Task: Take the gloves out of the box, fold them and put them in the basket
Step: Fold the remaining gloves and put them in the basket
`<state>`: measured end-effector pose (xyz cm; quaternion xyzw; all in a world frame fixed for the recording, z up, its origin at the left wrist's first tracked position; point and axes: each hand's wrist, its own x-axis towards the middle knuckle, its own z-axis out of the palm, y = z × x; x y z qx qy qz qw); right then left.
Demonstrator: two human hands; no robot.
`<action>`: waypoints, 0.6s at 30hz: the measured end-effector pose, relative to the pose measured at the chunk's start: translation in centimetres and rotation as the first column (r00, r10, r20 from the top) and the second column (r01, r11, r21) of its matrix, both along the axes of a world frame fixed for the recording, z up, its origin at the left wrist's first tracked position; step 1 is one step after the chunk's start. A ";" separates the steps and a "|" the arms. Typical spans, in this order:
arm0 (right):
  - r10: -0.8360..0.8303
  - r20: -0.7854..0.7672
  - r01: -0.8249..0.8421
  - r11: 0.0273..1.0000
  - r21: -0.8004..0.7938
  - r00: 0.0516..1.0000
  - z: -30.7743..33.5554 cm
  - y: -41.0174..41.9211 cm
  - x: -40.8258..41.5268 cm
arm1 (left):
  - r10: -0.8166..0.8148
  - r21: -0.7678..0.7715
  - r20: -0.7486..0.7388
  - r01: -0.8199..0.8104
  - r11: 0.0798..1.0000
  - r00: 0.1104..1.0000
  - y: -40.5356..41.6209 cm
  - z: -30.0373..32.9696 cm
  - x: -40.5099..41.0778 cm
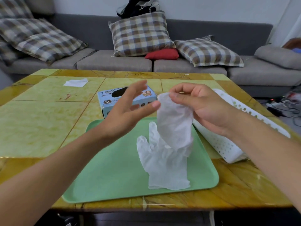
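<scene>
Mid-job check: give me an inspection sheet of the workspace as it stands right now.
Surface: yellow-green tiled table, reddish stain near far left.
Job's things: glove box at table centre; one white glove flat on the green tray; second glove hanging above it; white perforated basket at right.
Clutter: white tissue at far left.
Hands: right hand pinches the hanging glove's top; left hand open beside it.
Cables: tangle on floor at right.
Surroundings: grey sofa with plaid cushions and a red one.
</scene>
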<state>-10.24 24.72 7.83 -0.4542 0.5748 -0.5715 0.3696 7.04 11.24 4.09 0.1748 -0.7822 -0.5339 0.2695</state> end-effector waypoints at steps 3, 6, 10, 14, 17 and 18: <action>0.034 0.019 -0.034 0.999 -0.011 0.999 -0.6 -0.5 1.3 | -0.207 0.103 0.052 0.201 0.974 0.977 0.6 0.5 -0.3; 0.044 0.125 -0.050 0.998 0.043 0.991 -0.6 -0.4 1.4 | -0.049 0.101 -0.007 0.050 0.994 0.999 0.8 0.3 -0.4; 0.059 0.118 -0.072 0.992 0.104 0.991 -0.7 0.0 1.1 | 0.073 0.164 -0.060 -0.062 0.985 0.996 0.0 0.9 0.2; 0.011 0.238 -0.009 1.000 -0.008 0.971 -0.7 -0.3 1.3 | 0.127 0.195 -0.027 -0.119 0.974 0.992 0.7 1.1 0.2; -0.024 0.348 0.044 0.998 -0.049 0.937 -0.2 -0.4 1.5 | 0.420 0.040 -0.048 -0.419 0.907 0.906 0.5 0.2 -0.3; -0.054 0.376 0.077 0.996 -0.046 0.925 -0.2 -0.5 1.5 | 0.529 -0.039 -0.087 -0.533 0.845 0.844 0.6 0.1 -0.3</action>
